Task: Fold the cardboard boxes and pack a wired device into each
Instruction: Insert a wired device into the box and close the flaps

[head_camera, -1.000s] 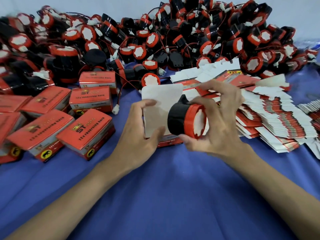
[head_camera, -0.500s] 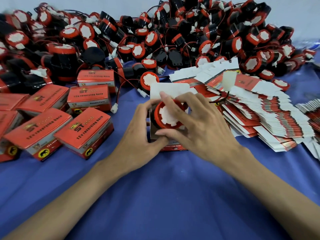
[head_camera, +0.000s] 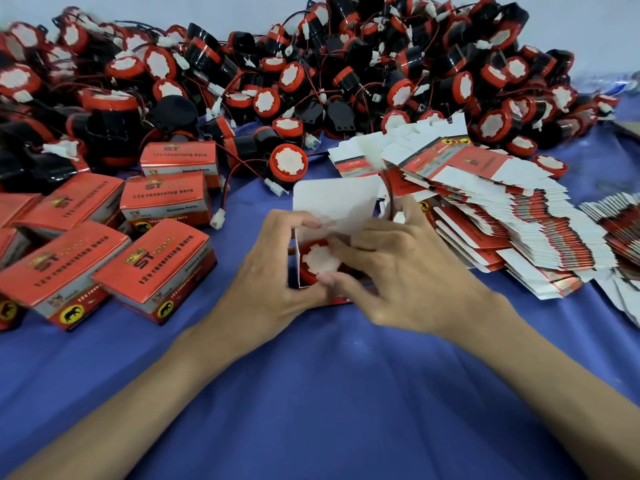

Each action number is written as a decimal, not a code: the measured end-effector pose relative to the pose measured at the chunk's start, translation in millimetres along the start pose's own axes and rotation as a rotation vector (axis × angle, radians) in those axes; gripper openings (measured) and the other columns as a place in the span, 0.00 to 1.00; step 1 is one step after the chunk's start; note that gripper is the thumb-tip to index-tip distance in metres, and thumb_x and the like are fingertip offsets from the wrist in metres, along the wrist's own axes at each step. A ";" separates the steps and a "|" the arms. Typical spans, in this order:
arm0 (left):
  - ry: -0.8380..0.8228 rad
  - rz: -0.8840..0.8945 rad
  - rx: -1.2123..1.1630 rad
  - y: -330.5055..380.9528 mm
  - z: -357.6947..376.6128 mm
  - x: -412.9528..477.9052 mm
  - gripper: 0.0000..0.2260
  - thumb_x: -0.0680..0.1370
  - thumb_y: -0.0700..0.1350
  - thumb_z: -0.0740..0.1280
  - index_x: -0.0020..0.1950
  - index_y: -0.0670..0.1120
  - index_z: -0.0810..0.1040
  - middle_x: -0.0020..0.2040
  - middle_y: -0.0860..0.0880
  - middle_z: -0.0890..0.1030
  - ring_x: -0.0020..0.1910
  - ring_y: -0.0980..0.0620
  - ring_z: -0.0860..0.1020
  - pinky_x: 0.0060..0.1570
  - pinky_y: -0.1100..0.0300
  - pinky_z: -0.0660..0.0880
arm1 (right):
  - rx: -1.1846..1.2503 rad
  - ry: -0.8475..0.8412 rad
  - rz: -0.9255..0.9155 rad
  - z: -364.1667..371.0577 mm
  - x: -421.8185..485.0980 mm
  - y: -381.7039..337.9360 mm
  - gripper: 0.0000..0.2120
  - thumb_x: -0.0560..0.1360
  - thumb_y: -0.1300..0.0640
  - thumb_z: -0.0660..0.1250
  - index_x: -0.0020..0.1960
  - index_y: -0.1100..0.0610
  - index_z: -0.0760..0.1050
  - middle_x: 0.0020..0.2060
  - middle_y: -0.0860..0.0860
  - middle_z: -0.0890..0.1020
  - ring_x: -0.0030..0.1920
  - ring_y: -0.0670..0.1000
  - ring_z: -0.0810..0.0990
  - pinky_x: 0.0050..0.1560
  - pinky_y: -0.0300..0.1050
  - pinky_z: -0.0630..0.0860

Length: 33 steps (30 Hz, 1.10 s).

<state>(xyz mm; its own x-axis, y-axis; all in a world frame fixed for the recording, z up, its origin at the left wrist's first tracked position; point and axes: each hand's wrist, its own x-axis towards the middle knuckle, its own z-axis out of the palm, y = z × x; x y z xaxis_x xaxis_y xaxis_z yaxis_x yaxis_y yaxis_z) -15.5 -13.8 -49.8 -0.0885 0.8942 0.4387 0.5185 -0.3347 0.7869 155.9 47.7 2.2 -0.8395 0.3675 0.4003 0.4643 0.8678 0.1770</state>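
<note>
An open cardboard box (head_camera: pixel 334 202) stands on the blue cloth at the centre, its white lid flap raised. Inside it sits a red and black wired device (head_camera: pixel 317 261), white face up. My left hand (head_camera: pixel 273 271) grips the box's left side, thumb at the front edge. My right hand (head_camera: pixel 405 268) reaches in from the right, its fingers curled on the device's face and the box's right edge. The device's wire is mostly hidden behind my right hand.
A large pile of loose wired devices (head_camera: pixel 311 74) fills the back of the table. Several closed red boxes (head_camera: pixel 156 268) lie at the left. A slanted stack of flat unfolded boxes (head_camera: pixel 502 209) lies at the right. Blue cloth (head_camera: pixel 329 393) covers the near table.
My right hand carried the device from beside the box down into it and now presses it deeper. My left hand has stayed on the box.
</note>
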 end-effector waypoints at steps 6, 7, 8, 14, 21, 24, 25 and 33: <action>0.034 0.015 0.072 -0.5 -0.2 -3.3 0.20 0.67 0.59 0.69 0.54 0.65 0.64 0.52 0.61 0.71 0.48 0.61 0.75 0.42 0.71 0.70 | 0.047 0.021 -0.053 1.0 2.3 7.5 0.21 0.80 0.46 0.56 0.42 0.55 0.84 0.32 0.48 0.80 0.38 0.51 0.75 0.48 0.49 0.65; 0.040 0.026 0.087 -0.1 -0.2 -3.7 0.19 0.67 0.60 0.70 0.53 0.64 0.64 0.51 0.62 0.71 0.49 0.64 0.74 0.43 0.73 0.69 | 0.122 0.110 -0.055 3.3 2.0 11.5 0.16 0.79 0.50 0.61 0.43 0.57 0.84 0.36 0.51 0.81 0.40 0.52 0.76 0.46 0.48 0.69; 0.047 0.029 0.109 0.2 -0.3 -3.9 0.19 0.68 0.61 0.70 0.52 0.64 0.64 0.51 0.64 0.70 0.50 0.66 0.73 0.45 0.76 0.68 | 0.201 0.219 -0.041 6.3 1.6 15.6 0.12 0.78 0.55 0.65 0.44 0.60 0.84 0.41 0.54 0.81 0.42 0.54 0.76 0.46 0.48 0.71; 0.048 0.014 0.173 1.5 -0.5 -2.9 0.14 0.76 0.60 0.63 0.57 0.59 0.66 0.55 0.62 0.72 0.54 0.67 0.72 0.49 0.77 0.66 | 0.482 0.640 0.189 16.5 3.8 22.2 0.14 0.72 0.71 0.70 0.57 0.68 0.76 0.61 0.59 0.66 0.58 0.51 0.76 0.50 0.40 0.79; 0.043 -0.099 0.052 4.3 -1.9 -0.8 0.19 0.76 0.49 0.70 0.63 0.59 0.67 0.61 0.58 0.74 0.56 0.58 0.76 0.51 0.61 0.77 | 0.605 0.690 0.099 13.6 3.8 16.6 0.13 0.75 0.73 0.65 0.58 0.66 0.75 0.49 0.52 0.82 0.52 0.47 0.82 0.55 0.37 0.77; 0.042 -0.134 0.018 7.2 -1.9 1.7 0.23 0.74 0.48 0.72 0.62 0.62 0.65 0.60 0.57 0.76 0.56 0.55 0.78 0.53 0.53 0.77 | 0.503 0.586 0.042 13.5 3.4 14.7 0.09 0.74 0.69 0.69 0.54 0.68 0.79 0.48 0.54 0.82 0.50 0.49 0.80 0.56 0.33 0.73; 0.039 -0.138 0.000 7.6 -2.0 2.3 0.22 0.73 0.49 0.73 0.60 0.64 0.65 0.59 0.59 0.75 0.55 0.56 0.78 0.53 0.54 0.78 | 0.468 0.555 0.036 14.6 3.9 12.6 0.10 0.73 0.67 0.71 0.54 0.68 0.79 0.48 0.57 0.82 0.50 0.51 0.80 0.56 0.34 0.74; -0.030 -0.200 -0.116 6.4 -3.2 3.5 0.24 0.72 0.51 0.74 0.59 0.68 0.64 0.53 0.70 0.73 0.52 0.64 0.77 0.49 0.67 0.76 | 0.056 0.476 0.132 13.0 4.2 12.5 0.13 0.66 0.73 0.74 0.48 0.64 0.83 0.41 0.54 0.84 0.40 0.60 0.78 0.37 0.51 0.76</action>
<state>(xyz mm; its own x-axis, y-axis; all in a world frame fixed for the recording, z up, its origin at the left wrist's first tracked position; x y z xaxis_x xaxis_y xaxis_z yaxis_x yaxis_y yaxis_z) -15.2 -13.8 -41.9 -0.1533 0.9541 0.2574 0.3918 -0.1805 0.9022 154.4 64.4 -5.5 -0.5465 0.2929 0.7846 0.5310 0.8456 0.0542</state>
